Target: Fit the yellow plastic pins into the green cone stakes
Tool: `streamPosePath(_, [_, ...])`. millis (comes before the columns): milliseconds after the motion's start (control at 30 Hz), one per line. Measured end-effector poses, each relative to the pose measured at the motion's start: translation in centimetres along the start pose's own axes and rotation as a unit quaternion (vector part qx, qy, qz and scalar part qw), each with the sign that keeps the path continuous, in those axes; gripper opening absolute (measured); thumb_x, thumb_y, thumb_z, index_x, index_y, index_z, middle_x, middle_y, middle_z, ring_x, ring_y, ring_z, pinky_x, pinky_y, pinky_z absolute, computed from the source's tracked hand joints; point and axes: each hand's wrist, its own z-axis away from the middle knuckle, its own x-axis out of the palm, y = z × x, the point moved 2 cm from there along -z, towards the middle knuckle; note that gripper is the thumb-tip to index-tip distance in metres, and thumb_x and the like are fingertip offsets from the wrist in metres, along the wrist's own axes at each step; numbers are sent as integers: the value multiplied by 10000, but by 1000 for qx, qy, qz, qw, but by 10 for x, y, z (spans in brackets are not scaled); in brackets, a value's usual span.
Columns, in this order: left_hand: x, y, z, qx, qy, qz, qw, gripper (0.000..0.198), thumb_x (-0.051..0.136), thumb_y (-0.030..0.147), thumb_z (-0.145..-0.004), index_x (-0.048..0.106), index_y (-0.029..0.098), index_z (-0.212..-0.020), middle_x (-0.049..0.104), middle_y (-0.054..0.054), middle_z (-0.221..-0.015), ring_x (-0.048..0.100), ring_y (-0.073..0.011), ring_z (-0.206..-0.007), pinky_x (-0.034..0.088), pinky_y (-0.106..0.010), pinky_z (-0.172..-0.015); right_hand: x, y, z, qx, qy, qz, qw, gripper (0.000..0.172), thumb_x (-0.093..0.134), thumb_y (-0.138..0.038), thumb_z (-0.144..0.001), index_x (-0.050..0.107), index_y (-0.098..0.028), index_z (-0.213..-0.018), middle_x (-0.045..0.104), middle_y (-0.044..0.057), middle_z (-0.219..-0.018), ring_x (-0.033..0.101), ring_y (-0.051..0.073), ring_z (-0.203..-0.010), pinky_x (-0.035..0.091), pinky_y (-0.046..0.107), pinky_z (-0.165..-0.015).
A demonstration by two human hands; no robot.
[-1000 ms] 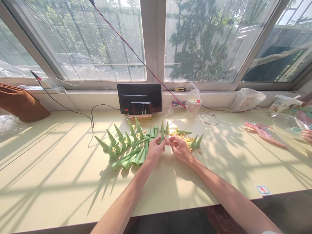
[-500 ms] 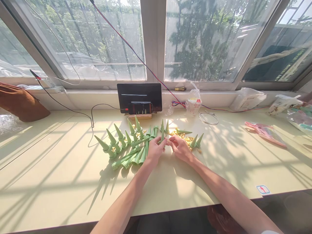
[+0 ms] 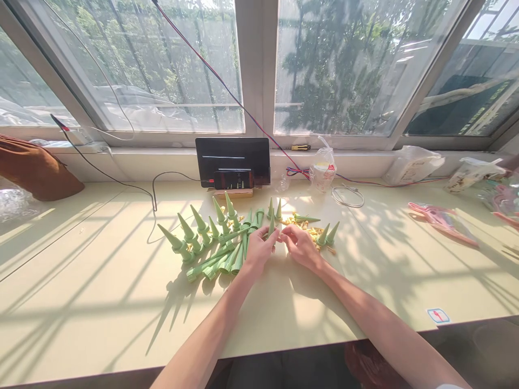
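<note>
Sunlit table (image 3: 101, 281), cone (image 3: 271, 228) in left hand (image 3: 258, 251)

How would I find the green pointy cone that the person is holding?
Start at the black screen propped under the window and come down the table to the heap of green cones. At the heap's right edge, the left hand pinches one cone, tip up. It alone is gripped by a hand.

Your cones (image 3: 203, 237) are pale green, and the small pieces (image 3: 308, 231) beside them are yellow. The table (image 3: 101, 302) is cream, striped with window shadows; the screen (image 3: 232, 156) is black, the bag (image 3: 36, 173) brown.
</note>
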Motion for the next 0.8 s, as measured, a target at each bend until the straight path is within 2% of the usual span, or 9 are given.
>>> streamPosePath(333, [2, 0, 0, 4, 13, -9, 1000, 338, 714, 472, -752, 712, 159, -880, 645, -18, -708, 419, -67, -483, 372, -227, -475, 1, 2, 1, 4, -2, -23, 1000, 135, 517, -330, -924, 549, -218, -856, 727, 33, -820, 711, 194, -798, 484, 283, -661])
streamPosePath(800, [1, -1, 0, 6, 17, -8, 1000, 322, 706, 455, -756, 712, 166, -898, 650, -22, -718, 450, -79, -497, 381, -230, -481, 1, 3, 0, 6, -1, -16, 1000, 151, 513, -340, -921, 561, -215, -853, 721, 28, -812, 701, 183, -767, 484, 279, -665])
